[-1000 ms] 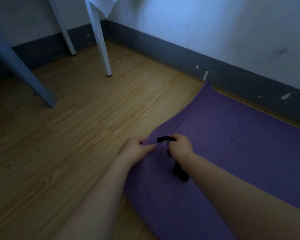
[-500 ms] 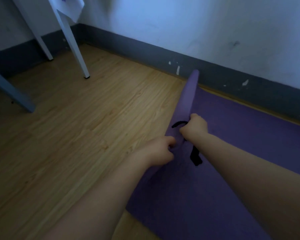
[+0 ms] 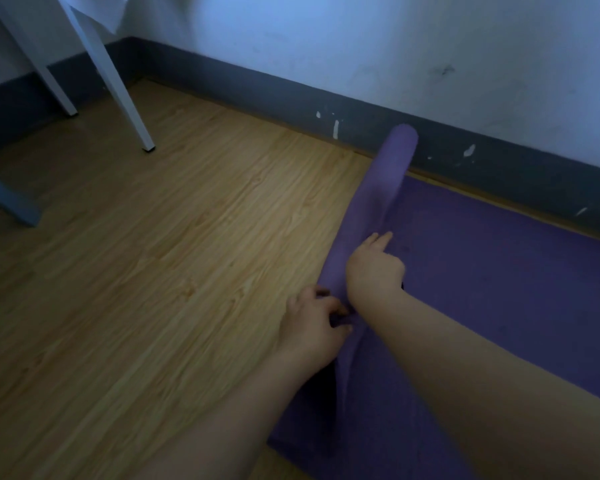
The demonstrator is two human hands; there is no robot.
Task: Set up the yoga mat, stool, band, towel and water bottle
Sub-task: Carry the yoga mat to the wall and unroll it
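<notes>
A purple yoga mat [image 3: 499, 289] lies on the wooden floor along the wall. Its left end is curled up into a loose roll [image 3: 378, 188] that reaches to the baseboard. My left hand [image 3: 309, 323] pinches the mat's edge at the near part of the roll. Just beyond it, my right hand [image 3: 374, 268] is closed over the roll, index finger stretched forward. Only a dark sliver shows at my right hand's far side, so I cannot tell whether the black band is still in that hand. No stool, towel or water bottle is in view.
White table legs [image 3: 118, 88] stand at the back left, with a grey-blue leg [image 3: 11, 202] at the far left. A white cloth [image 3: 97, 8] hangs from above. A dark baseboard [image 3: 257, 95] runs along the wall. Wooden floor [image 3: 153, 271] stretches to the left of the mat.
The mat's left end has curled from a lifted flap into a roll. Both hands moved with it, and the black band seen in my right hand is now hidden.
</notes>
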